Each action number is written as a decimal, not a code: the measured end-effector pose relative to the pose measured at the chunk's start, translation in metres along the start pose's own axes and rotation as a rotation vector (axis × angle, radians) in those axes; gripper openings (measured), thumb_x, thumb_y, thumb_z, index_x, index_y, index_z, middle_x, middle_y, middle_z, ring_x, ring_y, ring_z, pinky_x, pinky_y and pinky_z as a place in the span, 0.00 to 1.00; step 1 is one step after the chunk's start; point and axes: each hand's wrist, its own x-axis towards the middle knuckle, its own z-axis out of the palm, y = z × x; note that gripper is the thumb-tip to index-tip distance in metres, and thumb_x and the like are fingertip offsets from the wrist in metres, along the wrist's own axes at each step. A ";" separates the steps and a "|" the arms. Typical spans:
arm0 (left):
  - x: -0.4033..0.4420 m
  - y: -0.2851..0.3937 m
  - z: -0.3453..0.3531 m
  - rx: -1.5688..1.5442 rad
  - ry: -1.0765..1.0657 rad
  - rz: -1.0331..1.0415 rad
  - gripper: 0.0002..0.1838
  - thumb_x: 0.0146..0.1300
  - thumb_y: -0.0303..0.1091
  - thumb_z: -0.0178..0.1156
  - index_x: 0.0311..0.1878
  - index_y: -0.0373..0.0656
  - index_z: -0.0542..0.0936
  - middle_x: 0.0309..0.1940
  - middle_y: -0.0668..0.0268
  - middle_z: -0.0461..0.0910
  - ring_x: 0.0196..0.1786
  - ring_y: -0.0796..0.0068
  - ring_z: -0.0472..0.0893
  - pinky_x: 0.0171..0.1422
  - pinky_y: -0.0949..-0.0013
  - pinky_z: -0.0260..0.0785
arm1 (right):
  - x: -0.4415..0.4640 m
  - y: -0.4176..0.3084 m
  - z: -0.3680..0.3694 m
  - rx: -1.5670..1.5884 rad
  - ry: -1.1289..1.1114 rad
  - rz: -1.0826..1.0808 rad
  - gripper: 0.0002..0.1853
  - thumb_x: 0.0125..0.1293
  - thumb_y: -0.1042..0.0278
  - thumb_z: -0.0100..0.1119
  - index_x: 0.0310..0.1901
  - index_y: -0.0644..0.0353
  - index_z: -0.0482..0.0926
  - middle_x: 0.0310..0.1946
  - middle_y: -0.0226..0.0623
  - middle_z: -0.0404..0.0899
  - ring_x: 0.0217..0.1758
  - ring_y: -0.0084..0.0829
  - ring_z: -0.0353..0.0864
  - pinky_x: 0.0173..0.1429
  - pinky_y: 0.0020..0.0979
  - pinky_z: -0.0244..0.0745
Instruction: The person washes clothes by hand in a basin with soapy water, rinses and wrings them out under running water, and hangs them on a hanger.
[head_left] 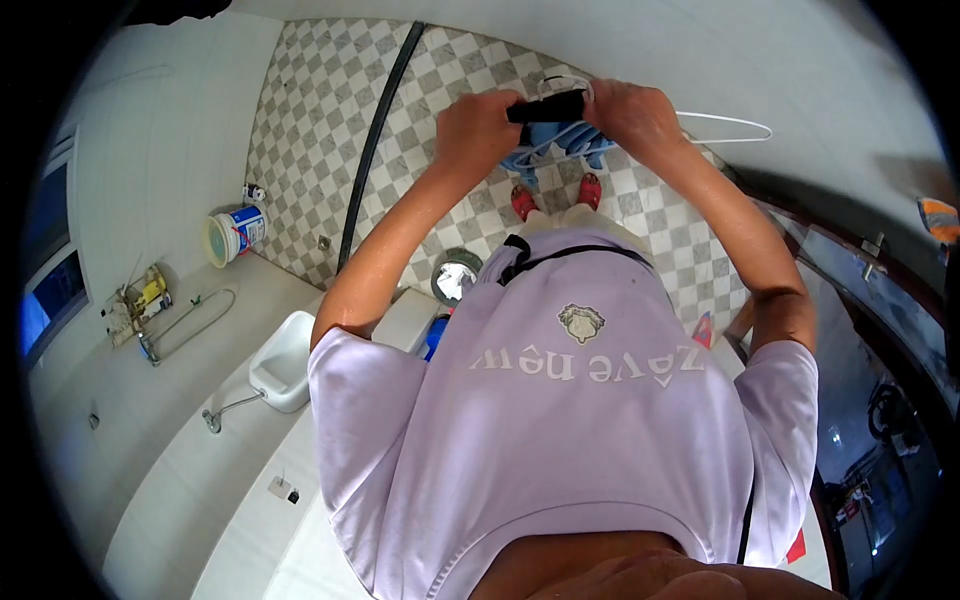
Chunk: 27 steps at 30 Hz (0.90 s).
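Note:
A short black strip that looks like folded cloth [547, 107] is stretched between my two hands, out in front of my body. My left hand [478, 128] is closed around its left end. Fingers of my right hand [633, 115] wrap its other end. White wire clothes hangers [728, 127] show around my right hand, one sticking out to the right; whether that hand also grips them is hidden. Blue cloth [560, 140] is visible just below the black strip, among white hanger wires. I cannot tell what bears it.
Below are red sandals [590, 190] on checkered tiles [330, 110], with a black strip [378, 140] crossing the floor. A bucket [232, 237], a round tub [456, 275], a white wall basin [283, 365] and a tap with hose [150, 345] are leftward. A glass-paned door [840, 270] stands right.

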 end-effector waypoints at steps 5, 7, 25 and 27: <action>-0.004 0.003 -0.005 0.102 -0.028 0.044 0.08 0.53 0.39 0.62 0.36 0.50 0.81 0.25 0.62 0.81 0.33 0.58 0.81 0.35 0.59 0.71 | -0.002 -0.003 0.002 -0.108 0.161 0.025 0.09 0.60 0.60 0.54 0.25 0.53 0.72 0.17 0.32 0.76 0.20 0.33 0.79 0.21 0.32 0.73; -0.005 -0.005 0.003 0.216 0.003 0.146 0.13 0.52 0.43 0.65 0.41 0.53 0.83 0.25 0.65 0.82 0.31 0.60 0.81 0.32 0.62 0.72 | -0.001 -0.003 -0.001 -0.141 0.140 0.046 0.10 0.60 0.60 0.54 0.24 0.52 0.71 0.17 0.31 0.76 0.19 0.32 0.79 0.20 0.31 0.73; -0.026 0.009 0.005 -0.053 -0.046 0.021 0.09 0.51 0.32 0.58 0.37 0.47 0.81 0.26 0.58 0.80 0.35 0.53 0.80 0.38 0.55 0.71 | 0.005 0.014 -0.016 -0.085 0.224 -0.050 0.08 0.58 0.65 0.60 0.26 0.57 0.73 0.16 0.35 0.75 0.20 0.35 0.77 0.20 0.33 0.71; -0.021 0.000 0.016 -0.001 -0.041 0.037 0.11 0.52 0.32 0.58 0.40 0.47 0.81 0.27 0.58 0.81 0.36 0.53 0.80 0.39 0.54 0.71 | 0.007 0.016 -0.018 -0.076 0.288 -0.139 0.08 0.57 0.66 0.61 0.27 0.57 0.73 0.16 0.34 0.75 0.19 0.34 0.78 0.20 0.32 0.71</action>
